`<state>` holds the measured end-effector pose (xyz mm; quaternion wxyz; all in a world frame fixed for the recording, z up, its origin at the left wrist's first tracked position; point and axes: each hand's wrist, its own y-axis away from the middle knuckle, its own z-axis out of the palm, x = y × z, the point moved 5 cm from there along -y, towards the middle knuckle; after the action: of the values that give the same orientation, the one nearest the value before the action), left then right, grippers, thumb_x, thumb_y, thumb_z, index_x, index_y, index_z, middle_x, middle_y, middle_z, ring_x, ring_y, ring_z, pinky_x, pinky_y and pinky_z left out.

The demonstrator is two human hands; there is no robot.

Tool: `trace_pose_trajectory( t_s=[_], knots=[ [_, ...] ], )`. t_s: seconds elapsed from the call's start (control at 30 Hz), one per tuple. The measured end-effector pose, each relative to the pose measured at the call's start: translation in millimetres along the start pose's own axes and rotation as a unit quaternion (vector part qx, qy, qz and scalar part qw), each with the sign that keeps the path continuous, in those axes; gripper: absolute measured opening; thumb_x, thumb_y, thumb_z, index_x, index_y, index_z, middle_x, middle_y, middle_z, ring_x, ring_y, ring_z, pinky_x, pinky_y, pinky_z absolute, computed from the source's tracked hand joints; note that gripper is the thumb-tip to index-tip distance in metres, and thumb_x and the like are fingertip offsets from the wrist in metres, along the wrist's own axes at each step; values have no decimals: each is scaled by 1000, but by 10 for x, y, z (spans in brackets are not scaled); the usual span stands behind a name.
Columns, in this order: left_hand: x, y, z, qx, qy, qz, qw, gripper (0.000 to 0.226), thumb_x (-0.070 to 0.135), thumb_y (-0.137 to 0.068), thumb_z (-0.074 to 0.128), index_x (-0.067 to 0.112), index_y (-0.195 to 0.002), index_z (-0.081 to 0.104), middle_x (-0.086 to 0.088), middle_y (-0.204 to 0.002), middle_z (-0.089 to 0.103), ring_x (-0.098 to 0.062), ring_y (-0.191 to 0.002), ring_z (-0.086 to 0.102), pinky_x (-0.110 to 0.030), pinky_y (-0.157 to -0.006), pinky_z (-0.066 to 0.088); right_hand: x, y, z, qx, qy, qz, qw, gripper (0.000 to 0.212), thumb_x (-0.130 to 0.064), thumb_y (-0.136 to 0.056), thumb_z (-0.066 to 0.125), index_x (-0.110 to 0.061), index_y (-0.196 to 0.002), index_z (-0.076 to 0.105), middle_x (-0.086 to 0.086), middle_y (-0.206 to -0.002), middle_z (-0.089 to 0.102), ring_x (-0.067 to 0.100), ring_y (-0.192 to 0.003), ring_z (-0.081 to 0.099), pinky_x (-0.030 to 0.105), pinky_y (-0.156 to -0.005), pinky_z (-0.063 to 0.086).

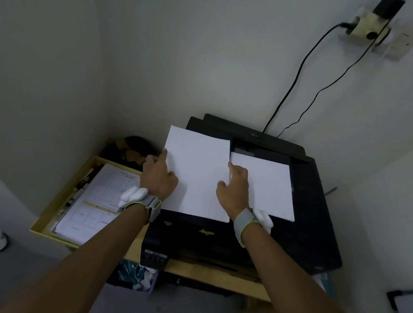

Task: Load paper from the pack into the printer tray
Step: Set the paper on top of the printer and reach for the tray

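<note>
While both hands hold a stack of paper (198, 173) above the black printer (317, 222), left hand (160, 176) and right hand (234, 188) each keep a closed grip on a side edge; another stack (266, 187) lies on the lid. Loading is not finished: the rear tray (260, 150) seems open, dimly seen.

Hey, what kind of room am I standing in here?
Probably a small home office or study corner: a black printer on a wooden desk set against bare walls, a yellow tray of printed forms beside it, and a wall socket feeding its cables.
</note>
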<state>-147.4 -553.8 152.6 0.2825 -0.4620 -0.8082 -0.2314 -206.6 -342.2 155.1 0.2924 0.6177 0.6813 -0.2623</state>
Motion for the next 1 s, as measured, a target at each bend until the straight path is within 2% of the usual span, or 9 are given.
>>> trace_pose_trajectory(
  t_s=[0.17,0.37,0.5,0.6,0.77,0.83,0.87,0.93,1.0],
  knots=[
    [89,359,48,85,-56,94,990,57,20,-92,60,20,-148,49,-10,-158,35,-31,-148,29,-51,-115,32,208,244,-164,4,84,-106,991,55,-25,-102,55,-19,-155,42,-3,-163,32,20,-152,29,40,-120,33],
    [233,952,307,148,-70,170,972,35,17,-91,62,17,-125,68,-10,-152,48,-28,-148,34,-51,-115,31,618,617,-429,-16,141,-176,974,59,-46,-104,48,-23,-158,37,-6,-168,28,13,-157,16,40,-126,21],
    [375,1514,519,189,-49,193,962,19,10,-87,65,14,-104,73,-9,-139,57,-31,-138,47,-47,-101,39,908,917,-680,-43,173,-218,959,65,-48,-105,46,-19,-160,30,-1,-170,23,16,-159,12,39,-129,17],
    [472,2054,763,221,-28,200,954,13,11,-91,62,12,-99,72,-6,-117,60,-33,-111,56,-44,-84,44,1184,1214,-928,-57,222,-266,936,66,-40,-106,47,-14,-162,24,2,-171,20,18,-159,11,42,-129,17],
    [329,2743,1478,152,126,74,978,21,21,-103,52,15,-112,70,-6,-104,64,-22,-73,56,-38,-68,48,1579,1653,-1198,-72,305,-324,893,69,-31,-105,47,-12,-164,17,3,-172,14,19,-160,7,43,-129,13],
    [182,2825,1742,83,220,-28,972,26,25,-105,50,14,-119,69,-9,-104,70,-23,-84,64,-39,-76,54,1659,1746,-1208,-70,319,-336,884,71,-32,-104,47,-13,-164,15,2,-173,11,19,-160,6,44,-129,14],
    [105,2868,1919,46,299,-100,948,29,27,-105,49,13,-124,67,-10,-110,71,-24,-96,66,-39,-86,54,1703,1784,-1214,-69,317,-343,882,71,-32,-104,47,-13,-164,15,2,-173,12,19,-160,6,43,-129,14],
    [39,2916,2229,-16,474,-228,850,34,29,-106,47,8,-130,60,-9,-123,68,-24,-112,64,-42,-97,51,1783,1860,-1172,-77,264,-346,897,68,-32,-105,48,-13,-163,20,2,-171,17,17,-159,10,41,-129,17],
    [-21,2899,2457,-33,559,-279,780,39,36,-107,44,10,-133,55,-8,-132,63,-24,-121,61,-45,-102,50,1901,1971,-1075,-83,159,-322,929,63,-32,-105,49,-15,-161,28,0,-169,25,14,-157,17,33,-127,21]
  ],
)
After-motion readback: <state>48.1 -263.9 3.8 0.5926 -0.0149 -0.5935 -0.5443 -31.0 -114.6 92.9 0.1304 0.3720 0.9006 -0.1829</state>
